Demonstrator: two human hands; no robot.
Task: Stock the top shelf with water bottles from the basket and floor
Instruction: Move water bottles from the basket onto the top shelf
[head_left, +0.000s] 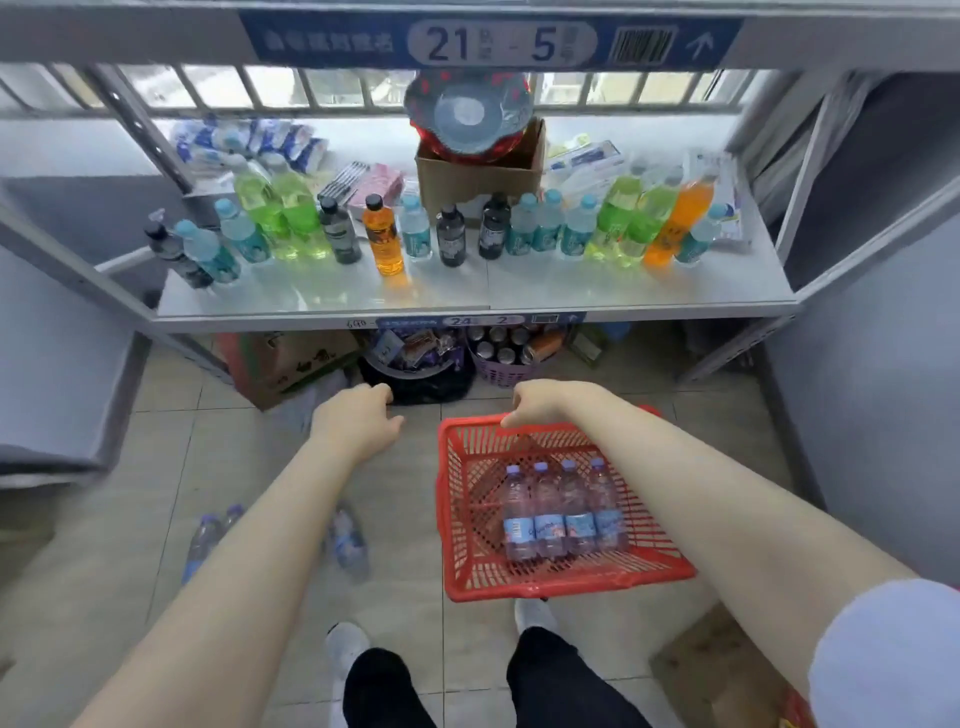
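A red plastic basket (448, 499) stands on the tiled floor in front of my feet. Several clear water bottles (563, 514) with blue labels lie side by side in it. More of these bottles lie on the floor to the left, two (202, 540) together and one (349, 540) beside my left forearm. My right hand (540, 402) hovers at the basket's far rim, fingers loosely curled downward and holding nothing. My left hand (358, 421) hangs left of the basket, also loosely curled and holding nothing. The upper shelf's front edge (156, 31) with a blue label runs along the top of the view.
The lower shelf board (623, 296) carries a row of green, orange, dark and clear drink bottles, a cardboard box (478, 176) and packets behind. Under it sit a carton (280, 364), a black bin of snacks (415, 374) and a purple basket of cans (498, 358). Grey walls flank both sides.
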